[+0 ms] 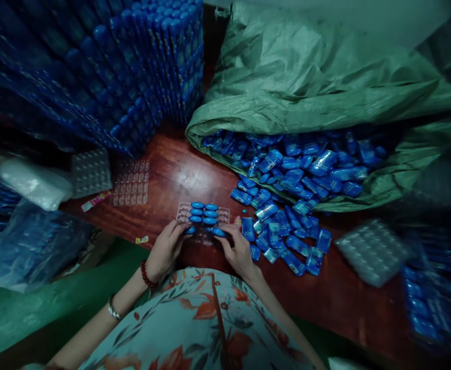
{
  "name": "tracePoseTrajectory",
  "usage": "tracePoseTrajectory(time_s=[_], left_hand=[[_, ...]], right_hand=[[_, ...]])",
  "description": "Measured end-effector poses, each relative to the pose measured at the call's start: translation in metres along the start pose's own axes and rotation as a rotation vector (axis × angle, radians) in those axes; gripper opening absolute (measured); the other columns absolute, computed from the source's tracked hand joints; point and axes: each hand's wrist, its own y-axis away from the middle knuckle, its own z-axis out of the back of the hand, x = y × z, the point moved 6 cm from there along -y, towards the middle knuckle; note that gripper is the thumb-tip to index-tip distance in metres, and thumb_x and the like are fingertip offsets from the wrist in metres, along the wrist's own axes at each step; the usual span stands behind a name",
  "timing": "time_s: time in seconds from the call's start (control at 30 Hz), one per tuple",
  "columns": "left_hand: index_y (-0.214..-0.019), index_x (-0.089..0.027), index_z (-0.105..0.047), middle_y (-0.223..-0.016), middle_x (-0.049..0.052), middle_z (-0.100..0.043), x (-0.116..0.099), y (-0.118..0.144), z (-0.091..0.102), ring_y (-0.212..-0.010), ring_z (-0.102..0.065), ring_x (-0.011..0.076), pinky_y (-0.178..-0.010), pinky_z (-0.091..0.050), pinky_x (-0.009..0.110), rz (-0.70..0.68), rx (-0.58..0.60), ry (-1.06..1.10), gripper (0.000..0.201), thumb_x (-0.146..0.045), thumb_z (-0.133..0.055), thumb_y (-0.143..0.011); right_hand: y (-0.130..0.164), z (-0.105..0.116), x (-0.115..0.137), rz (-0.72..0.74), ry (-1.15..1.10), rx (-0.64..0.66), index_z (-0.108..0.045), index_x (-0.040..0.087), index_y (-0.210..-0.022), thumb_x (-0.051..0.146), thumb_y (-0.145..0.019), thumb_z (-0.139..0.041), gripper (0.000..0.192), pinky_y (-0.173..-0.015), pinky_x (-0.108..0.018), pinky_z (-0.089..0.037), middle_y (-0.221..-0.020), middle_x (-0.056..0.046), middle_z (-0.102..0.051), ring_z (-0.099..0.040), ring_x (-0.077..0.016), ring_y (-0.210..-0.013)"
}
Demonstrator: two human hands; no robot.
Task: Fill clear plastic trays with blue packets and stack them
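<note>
Glossy plastic blue pieces, clear plastic tray, polished wooden table, woven sack.
</note>
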Motion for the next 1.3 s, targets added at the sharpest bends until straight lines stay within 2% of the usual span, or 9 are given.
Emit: tracePoseTrajectory(time_s=[0.17,0.43,0.57,0.67,0.8,0.9,1.03,1.13,1.3], left_hand=[[-0.112,-0.016,-0.054,-0.099,0.009,-0.058,0.003,0.002,-0.014,-0.09,-0.056,0.0155,-0.077,-0.05,0.027,-0.169,-0.086,-0.075,0.027,-0.012,-0.038,-0.091],[-0.105,-0.015,-0.059,-0.093,0.01,-0.06,-0.013,-0.005,-0.018,-0.083,-0.055,0.0185,-0.072,-0.049,0.031,-0.279,0.042,-0.235,0.03,-0.017,-0.032,-0.093],[-0.107,-0.016,-0.059,-0.101,0.013,-0.059,-0.015,-0.009,-0.019,-0.091,-0.054,0.0218,-0.075,-0.048,0.035,-0.284,0.096,-0.319,0.031,-0.015,-0.032,-0.092],[-0.114,-0.017,-0.057,-0.108,0.015,-0.056,-0.009,-0.002,-0.019,-0.089,-0.053,0.022,-0.072,-0.047,0.035,-0.255,0.051,-0.385,0.034,-0.012,-0.034,-0.09],[-0.123,-0.022,-0.053,-0.115,0.014,-0.051,-0.01,0.005,-0.014,-0.092,-0.052,0.0218,-0.074,-0.046,0.034,-0.195,-0.089,-0.332,0.035,-0.017,-0.042,-0.09],[-0.123,-0.024,-0.052,-0.111,0.011,-0.053,-0.03,-0.015,-0.017,-0.094,-0.052,0.0211,-0.078,-0.045,0.034,-0.223,-0.107,-0.255,0.034,-0.021,-0.046,-0.09],[-0.111,-0.017,-0.057,-0.11,0.012,-0.056,-0.067,-0.084,-0.057,-0.098,-0.05,0.0236,-0.081,-0.044,0.037,-0.227,0.164,-0.355,0.027,-0.014,-0.044,-0.088],[-0.099,-0.011,-0.059,-0.106,0.015,-0.057,-0.079,-0.134,-0.096,-0.1,-0.051,0.0251,-0.082,-0.043,0.037,-0.088,0.324,-0.42,0.021,-0.009,-0.043,-0.087],[-0.101,-0.008,-0.058,-0.105,0.017,-0.058,-0.08,-0.162,-0.14,-0.1,-0.055,0.0258,-0.08,-0.044,0.037,0.106,0.349,-0.445,0.025,-0.005,-0.036,-0.089]], right_hand=[[-0.006,-0.015,0.011,0.256,0.255,0.204,-0.057,0.017,-0.109,0.008,-0.089,-0.038,0.029,-0.079,-0.033,-0.05,-0.1,-0.01,-0.061,-0.059,-0.0173,-0.093],[-0.021,-0.023,0.027,0.206,0.533,0.367,-0.06,0.018,-0.107,0.01,-0.091,-0.037,0.029,-0.073,-0.029,-0.044,-0.09,-0.008,-0.06,-0.055,-0.0169,-0.081],[-0.021,-0.022,0.031,0.145,0.614,0.328,-0.058,0.022,-0.114,0.015,-0.091,-0.042,0.029,-0.074,-0.032,-0.041,-0.09,-0.007,-0.06,-0.052,-0.0188,-0.084],[-0.012,-0.002,0.026,0.069,0.599,0.213,-0.054,0.025,-0.123,0.026,-0.093,-0.043,0.031,-0.074,-0.031,-0.039,-0.095,-0.007,-0.059,-0.053,-0.0182,-0.086],[0.006,0.041,-0.002,-0.244,0.716,-0.027,-0.057,0.019,-0.115,0.036,-0.094,-0.039,0.032,-0.071,-0.031,-0.038,-0.09,-0.008,-0.058,-0.052,-0.0203,-0.083],[0.015,0.052,-0.022,-0.426,0.877,-0.032,-0.059,0.014,-0.099,0.048,-0.09,-0.041,0.04,-0.069,-0.035,-0.037,-0.086,-0.013,-0.057,-0.051,-0.0257,-0.083],[0.01,0.044,-0.034,-0.441,0.927,0.012,-0.056,0.013,-0.094,0.041,-0.089,-0.044,0.031,-0.068,-0.036,-0.038,-0.086,-0.015,-0.057,-0.052,-0.027,-0.084],[0.006,0.043,-0.037,-0.385,0.91,-0.014,-0.055,0.015,-0.093,0.032,-0.09,-0.041,0.022,-0.067,-0.034,-0.04,-0.085,-0.013,-0.059,-0.054,-0.0249,-0.082],[0.018,0.069,-0.042,-0.412,0.697,-0.095,-0.054,0.016,-0.1,0.033,-0.093,-0.034,0.028,-0.062,-0.031,-0.043,-0.087,-0.011,-0.063,-0.06,-0.0222,-0.075]])
